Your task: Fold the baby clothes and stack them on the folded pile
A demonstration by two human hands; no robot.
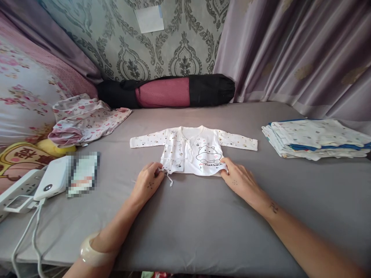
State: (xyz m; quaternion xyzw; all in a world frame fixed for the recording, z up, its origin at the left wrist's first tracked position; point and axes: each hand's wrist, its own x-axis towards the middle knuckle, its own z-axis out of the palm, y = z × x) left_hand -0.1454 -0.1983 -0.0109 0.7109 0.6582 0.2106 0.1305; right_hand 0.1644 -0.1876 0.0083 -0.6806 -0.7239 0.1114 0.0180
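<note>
Shirt: a small white long-sleeved shirt (193, 150) lies face up in the middle of the grey bed (203, 224), with its sleeves spread to both sides and its hem toward the person.
Left hand: the left hand (147, 183) has its fingers curled in and pinches the lower left hem corner, just beside the loose tie strings (169, 178).
Right hand: the right hand (239, 179) has its fingers pressed together on the lower right hem corner.
Doing it well: the hem looks best handled with an even pull at both corners, so the front panels lie flat and the cartoon print does not wrinkle. The strings should probably go onto the cloth rather than trail off the edge.
Around it: a stack of folded cloths (315, 139) sits well apart on the right. A crumpled pile of clothes (84, 119) lies on the left, and a rolled bag (168, 92) is against the wall.
Hard to see: the left fingertips are tucked under the palm. Whether the right thumb is under the hem cannot be told. A patch beside the power bank (53, 181) is blurred out.
</note>
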